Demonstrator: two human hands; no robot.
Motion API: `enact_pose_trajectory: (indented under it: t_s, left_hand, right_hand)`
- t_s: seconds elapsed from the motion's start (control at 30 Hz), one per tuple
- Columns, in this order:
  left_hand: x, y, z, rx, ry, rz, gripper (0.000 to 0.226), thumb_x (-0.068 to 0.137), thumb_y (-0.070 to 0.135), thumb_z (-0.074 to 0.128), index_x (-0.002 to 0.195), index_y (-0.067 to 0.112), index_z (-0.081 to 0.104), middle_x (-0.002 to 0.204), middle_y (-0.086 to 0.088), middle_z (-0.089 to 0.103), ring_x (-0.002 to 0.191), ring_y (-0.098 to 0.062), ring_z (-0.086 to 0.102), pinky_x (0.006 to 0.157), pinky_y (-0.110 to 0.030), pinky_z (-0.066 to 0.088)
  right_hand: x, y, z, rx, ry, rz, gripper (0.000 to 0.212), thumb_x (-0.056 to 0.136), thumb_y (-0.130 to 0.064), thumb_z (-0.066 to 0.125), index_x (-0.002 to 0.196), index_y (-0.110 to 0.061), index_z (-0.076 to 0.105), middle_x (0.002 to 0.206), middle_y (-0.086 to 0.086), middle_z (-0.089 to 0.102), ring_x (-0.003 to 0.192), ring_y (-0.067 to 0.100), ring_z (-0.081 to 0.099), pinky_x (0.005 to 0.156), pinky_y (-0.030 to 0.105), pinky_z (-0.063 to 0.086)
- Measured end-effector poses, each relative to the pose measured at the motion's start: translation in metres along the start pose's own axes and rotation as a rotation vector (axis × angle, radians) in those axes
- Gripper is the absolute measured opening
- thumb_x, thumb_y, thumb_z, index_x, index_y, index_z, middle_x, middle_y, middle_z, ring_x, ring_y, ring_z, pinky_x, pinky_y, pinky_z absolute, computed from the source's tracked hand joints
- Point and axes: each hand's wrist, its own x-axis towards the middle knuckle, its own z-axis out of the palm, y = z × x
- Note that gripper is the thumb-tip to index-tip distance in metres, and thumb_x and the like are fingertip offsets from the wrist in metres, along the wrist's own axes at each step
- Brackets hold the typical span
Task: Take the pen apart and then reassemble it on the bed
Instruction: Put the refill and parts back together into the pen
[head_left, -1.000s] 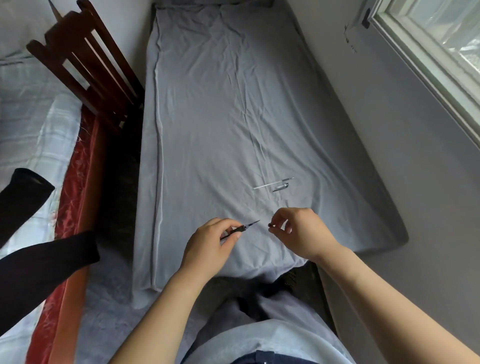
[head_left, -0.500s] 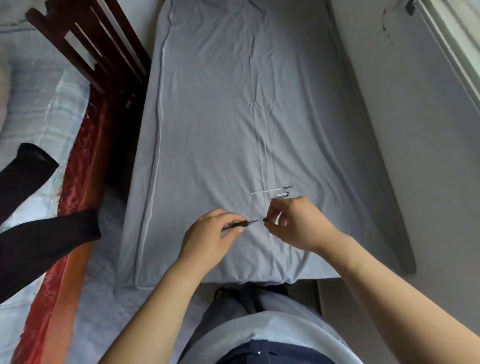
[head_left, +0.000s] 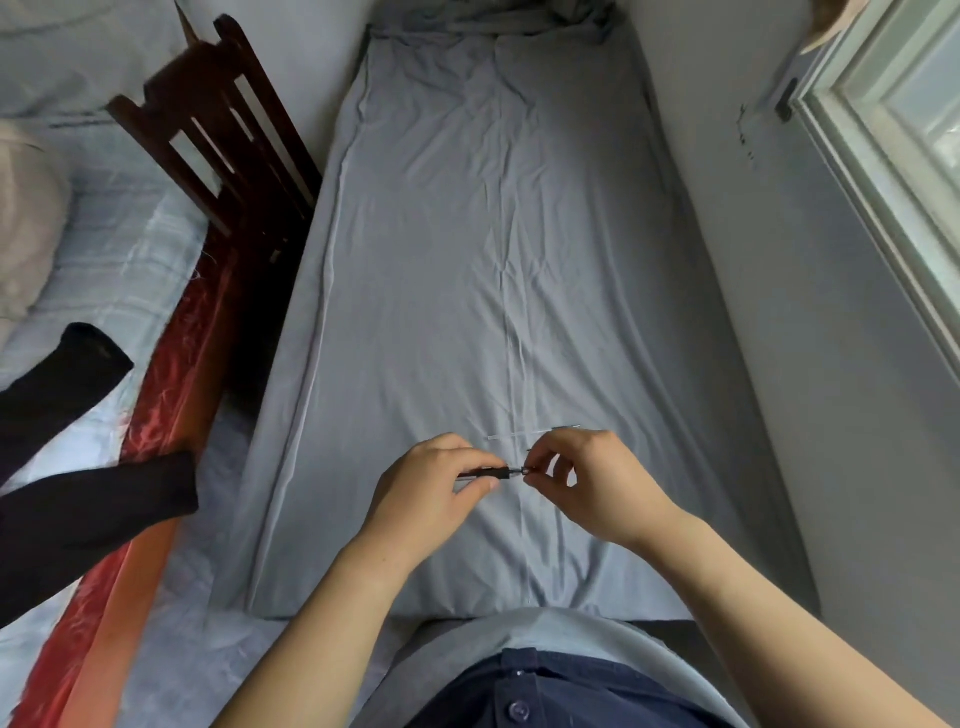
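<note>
My left hand (head_left: 434, 486) grips the dark pen barrel (head_left: 491, 474), held level just above the grey bed sheet (head_left: 441, 291). My right hand (head_left: 592, 480) pinches a small pen piece at the barrel's metal tip (head_left: 524, 471), thumb and forefinger touching it. Behind my right hand, a thin clear refill tube (head_left: 514, 435) lies flat on the sheet, its right end hidden by my fingers. Any other loose pen part there is covered by that hand.
A dark wooden chair (head_left: 223, 140) leans at the bed's left edge. Black cloth (head_left: 67, 467) lies on a second bed with a red frame (head_left: 171, 395) at the left. A grey wall (head_left: 810, 312) and window (head_left: 893, 156) bound the right side.
My hands have come together: the right hand moved left until its fingers meet the barrel's tip. The camera tilted, showing more of the far end of the bed.
</note>
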Motion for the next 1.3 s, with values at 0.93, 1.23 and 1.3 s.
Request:
enact_pose_trajectory:
  t_s: [0.93,1.23,1.3]
  left_hand:
    - [-0.011,0.000,-0.009,0.016,-0.023,0.010,0.019,0.086,0.034,0.059,0.103,0.038,0.066,0.094,0.014,0.061,0.086,-0.003,0.056,0.072,-0.030,0.051]
    - [-0.018,-0.003,-0.011,0.005,-0.028,0.050,0.020,0.088,0.037,0.054,0.106,0.038,0.064,0.092,0.012,0.061,0.083,-0.004,0.055,0.070,-0.031,0.051]
    - [-0.021,-0.004,-0.010,-0.006,-0.014,0.058,0.020,0.088,0.038,0.054,0.106,0.039,0.063,0.090,0.012,0.060,0.079,-0.004,0.054,0.068,-0.030,0.051]
  right_hand:
    - [-0.007,-0.009,0.016,-0.037,0.015,0.018,0.035,0.081,-0.039,0.064,0.112,-0.022,0.060,0.103,-0.009,0.061,0.073,0.012,0.059,0.071,0.032,0.051]
    - [-0.014,-0.012,0.021,-0.021,0.023,0.021,0.040,0.084,-0.047,0.056,0.116,-0.023,0.056,0.110,-0.014,0.055,0.079,0.010,0.060,0.072,0.030,0.051]
    - [-0.016,-0.013,0.020,-0.019,0.021,0.010,0.035,0.081,-0.042,0.064,0.111,-0.026,0.055,0.110,-0.014,0.055,0.079,0.009,0.059,0.071,0.032,0.051]
